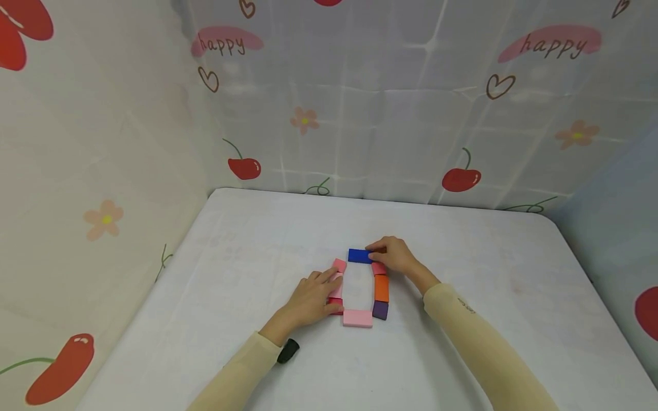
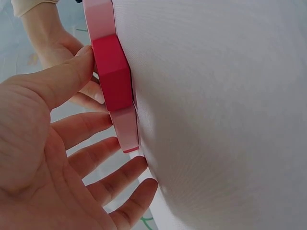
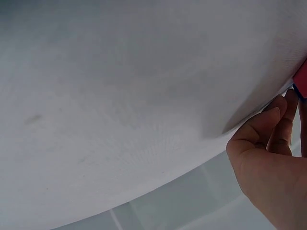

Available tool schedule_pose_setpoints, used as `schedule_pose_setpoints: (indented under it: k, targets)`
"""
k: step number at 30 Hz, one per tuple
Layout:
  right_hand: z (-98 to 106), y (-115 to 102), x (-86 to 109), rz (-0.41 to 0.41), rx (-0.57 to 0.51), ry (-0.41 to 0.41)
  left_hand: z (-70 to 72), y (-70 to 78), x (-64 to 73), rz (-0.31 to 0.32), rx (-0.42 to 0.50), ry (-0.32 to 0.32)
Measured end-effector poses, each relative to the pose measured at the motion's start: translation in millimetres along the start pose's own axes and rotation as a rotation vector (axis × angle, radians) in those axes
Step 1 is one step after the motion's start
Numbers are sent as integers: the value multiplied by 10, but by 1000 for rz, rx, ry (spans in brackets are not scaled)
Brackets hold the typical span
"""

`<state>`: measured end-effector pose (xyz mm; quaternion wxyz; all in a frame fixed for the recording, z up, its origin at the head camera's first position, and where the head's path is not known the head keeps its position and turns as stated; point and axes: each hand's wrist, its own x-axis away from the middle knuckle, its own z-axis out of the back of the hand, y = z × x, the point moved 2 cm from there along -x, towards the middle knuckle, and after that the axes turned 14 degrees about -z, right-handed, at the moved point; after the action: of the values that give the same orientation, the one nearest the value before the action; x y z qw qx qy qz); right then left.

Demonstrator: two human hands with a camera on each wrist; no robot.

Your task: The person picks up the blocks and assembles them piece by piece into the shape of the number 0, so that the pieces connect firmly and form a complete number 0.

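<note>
Small coloured blocks form a rectangular ring on the white table. A blue block (image 1: 358,256) makes the far side; my right hand (image 1: 396,256) pinches its right end between thumb and fingers. Along the left side, my left hand (image 1: 308,299) spreads its fingers against a pink block (image 1: 339,265), a light pink block (image 1: 337,290) and a red block (image 2: 115,76), partly covering them. In the left wrist view, the thumb touches the red block. The right side has a coral-red block (image 1: 378,269), an orange block (image 1: 381,288) and a purple block (image 1: 380,310). Nearest me lies a pink block (image 1: 357,318).
The white tabletop (image 1: 462,245) has rounded far corners. A printed curtain (image 1: 360,114) with cherries and flowers hangs behind it, and similar sheets stand at both sides. A black object (image 1: 288,351) sits at the left wrist.
</note>
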<state>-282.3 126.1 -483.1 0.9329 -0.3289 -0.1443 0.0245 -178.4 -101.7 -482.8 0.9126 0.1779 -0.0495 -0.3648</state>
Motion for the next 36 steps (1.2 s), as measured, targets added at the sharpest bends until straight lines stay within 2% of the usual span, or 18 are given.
schedule_pose_setpoints:
  k: [7, 36]
  targets:
    - [-15, -4, 17, 26, 9, -2, 6, 9, 2, -2, -5, 2]
    - [-25, 15, 30, 29, 5, -28, 3, 13, 3, 6, -8, -4]
